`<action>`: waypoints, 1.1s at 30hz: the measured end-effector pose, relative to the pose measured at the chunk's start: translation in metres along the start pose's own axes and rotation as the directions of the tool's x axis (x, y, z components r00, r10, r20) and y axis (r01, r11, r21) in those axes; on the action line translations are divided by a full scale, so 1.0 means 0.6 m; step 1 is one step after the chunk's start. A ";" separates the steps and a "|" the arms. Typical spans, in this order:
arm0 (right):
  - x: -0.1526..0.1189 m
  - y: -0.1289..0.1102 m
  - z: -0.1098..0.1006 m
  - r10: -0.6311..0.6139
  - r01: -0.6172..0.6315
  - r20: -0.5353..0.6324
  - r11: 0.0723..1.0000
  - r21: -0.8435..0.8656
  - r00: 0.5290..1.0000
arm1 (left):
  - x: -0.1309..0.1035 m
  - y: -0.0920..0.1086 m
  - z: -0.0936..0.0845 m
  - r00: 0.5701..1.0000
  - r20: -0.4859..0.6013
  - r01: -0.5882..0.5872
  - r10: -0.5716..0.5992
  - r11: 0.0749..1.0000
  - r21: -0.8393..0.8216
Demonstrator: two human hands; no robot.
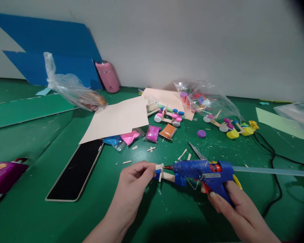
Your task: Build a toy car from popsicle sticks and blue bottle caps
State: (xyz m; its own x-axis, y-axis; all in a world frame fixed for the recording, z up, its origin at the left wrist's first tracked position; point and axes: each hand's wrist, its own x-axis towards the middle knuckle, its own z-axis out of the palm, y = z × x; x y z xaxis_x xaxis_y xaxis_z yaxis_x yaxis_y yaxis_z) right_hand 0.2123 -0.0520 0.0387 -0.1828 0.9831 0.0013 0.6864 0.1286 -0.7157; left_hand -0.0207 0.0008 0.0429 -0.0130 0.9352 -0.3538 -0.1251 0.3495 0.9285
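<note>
My right hand point(230, 200) is wrapped round the handle of a blue hot glue gun point(200, 170), whose clear glue stick point(268, 171) sticks out behind it. The gun's nozzle touches or nearly touches a small wooden stick model point(168, 177) with blue round pieces on it. That model is pinched between thumb and fingers of my left hand point(135, 184), which hides part of it. Behind the gun lie scissors point(196, 150), blades pointing away, partly covered by it. Short cut pieces of wood point(182, 154) are scattered on the green table close by.
A phone point(76, 170) lies left, with a purple glossy object point(6, 179) beyond it. Stick cars with bottle-cap wheels point(176, 118) and packets of coloured clay point(152, 133) stand ahead. A pink flask point(108, 77) leans at the wall. A black cable point(276, 168) runs along the right.
</note>
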 end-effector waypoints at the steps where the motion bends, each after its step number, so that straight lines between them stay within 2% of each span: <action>1: 0.000 0.001 0.000 0.002 -0.002 -0.004 1.000 0.008 1.000 | 0.000 0.000 0.000 1.000 -0.007 0.004 -0.004 1.000 -0.002; 8: -0.002 0.003 -0.002 0.036 -0.036 -0.007 0.997 0.065 0.999 | -0.002 -0.001 0.001 1.000 0.014 0.025 -0.025 1.000 0.003; 18: -0.006 0.004 -0.004 0.034 -0.034 0.023 0.999 0.004 0.999 | 0.005 -0.001 0.003 0.999 -0.019 0.030 -0.031 0.999 -0.028; 21: -0.007 0.003 -0.004 0.086 -0.086 0.008 0.995 0.040 0.996 | 0.006 -0.002 0.002 1.000 -0.020 0.023 -0.024 0.999 -0.025; 24: -0.007 0.013 -0.007 0.184 -0.173 -0.058 0.973 0.151 0.981 | 0.005 -0.001 0.001 0.999 -0.022 0.031 -0.032 0.999 -0.027; 26: -0.002 0.028 -0.017 0.284 -0.244 -0.152 0.941 0.237 0.947 | 0.004 0.000 -0.001 0.999 -0.031 0.037 -0.038 0.999 -0.025; 27: 0.001 0.037 -0.025 0.350 -0.289 -0.217 0.919 0.270 0.911 | 0.003 0.001 -0.002 0.999 -0.038 0.038 -0.039 0.999 -0.021; 29: 0.011 0.061 -0.046 0.475 -0.387 -0.356 0.875 0.293 0.805 | 0.004 0.001 -0.004 0.998 -0.052 0.037 -0.037 0.999 -0.004; 30: 0.016 0.075 -0.058 0.525 -0.438 -0.375 0.849 0.296 0.765 | 0.004 0.001 -0.005 0.998 -0.056 0.034 -0.034 0.999 0.006; 32: 0.025 0.104 -0.079 0.562 -0.495 -0.392 0.827 0.267 0.728 | 0.006 0.002 -0.007 0.998 -0.055 0.024 -0.023 0.999 0.024; 33: 0.028 0.119 -0.087 0.563 -0.517 -0.384 0.826 0.226 0.732 | 0.007 0.003 -0.008 0.999 -0.052 0.016 -0.015 0.999 0.031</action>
State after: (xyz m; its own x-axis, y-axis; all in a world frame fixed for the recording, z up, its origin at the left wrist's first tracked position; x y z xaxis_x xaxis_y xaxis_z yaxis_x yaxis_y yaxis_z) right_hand 0.2952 -0.0193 0.0242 0.5231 0.8417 -0.1342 0.5020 -0.4315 -0.7495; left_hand -0.0258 0.0052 0.0421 -0.0626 0.9258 -0.3727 -0.0949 0.3662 0.9257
